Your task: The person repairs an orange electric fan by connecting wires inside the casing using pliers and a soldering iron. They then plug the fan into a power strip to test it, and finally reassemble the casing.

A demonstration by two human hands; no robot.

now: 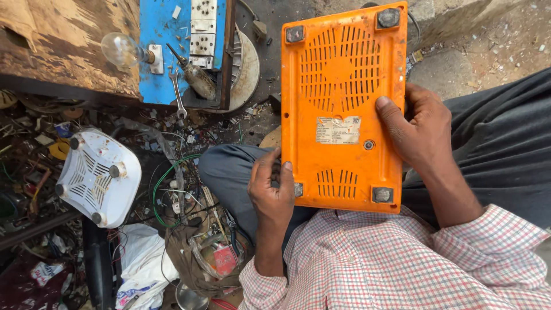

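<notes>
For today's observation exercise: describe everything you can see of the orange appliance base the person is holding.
The orange appliance base looks like moulded plastic, a rounded rectangle lying underside up on the person's lap. It has slotted vents, four dark square feet, a pale label and a small screw. The left hand grips its near left corner; the right hand holds its right edge.

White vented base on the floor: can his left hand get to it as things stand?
Probably, but not freely. The left hand grips the lower left corner of the orange appliance base on the lap. The white vented base lies to its left among wires, with nothing over it; he would have to let go first.
</notes>
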